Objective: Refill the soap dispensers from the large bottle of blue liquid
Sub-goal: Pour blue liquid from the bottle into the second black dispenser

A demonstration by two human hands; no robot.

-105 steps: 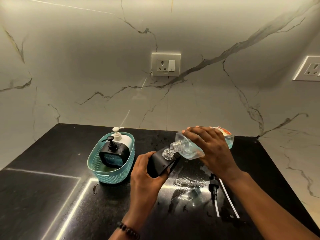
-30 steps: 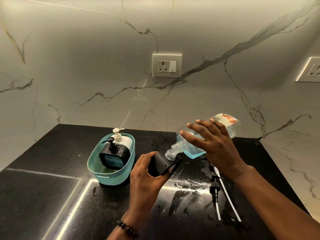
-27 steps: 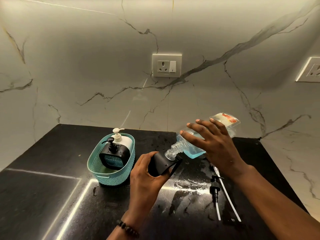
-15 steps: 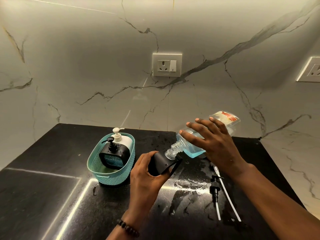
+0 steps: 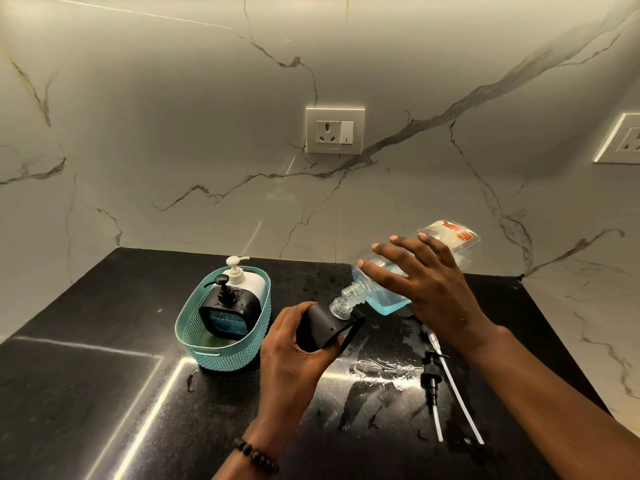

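My left hand grips an uncapped black soap dispenser, tilted toward the right above the black counter. Its clear threaded mouth meets the neck of the large clear bottle, which is tipped neck-down with its base raised toward the wall. Blue liquid lies in the bottle's lower end by the neck. My right hand holds the bottle from the near side, fingers spread nearly straight across it and thumb hidden. Another black dispenser and a white dispenser stand in a teal basket.
A black pump head with a tube and a second long tube lie on the counter under my right forearm. Spilled liquid glistens between my hands. Wall sockets sit on the marble backsplash.
The bottle's base has risen and its neck has dipped into the dispenser mouth. My right fingers have gone from curled round the bottle to spread straight. Over the last second little has moved.
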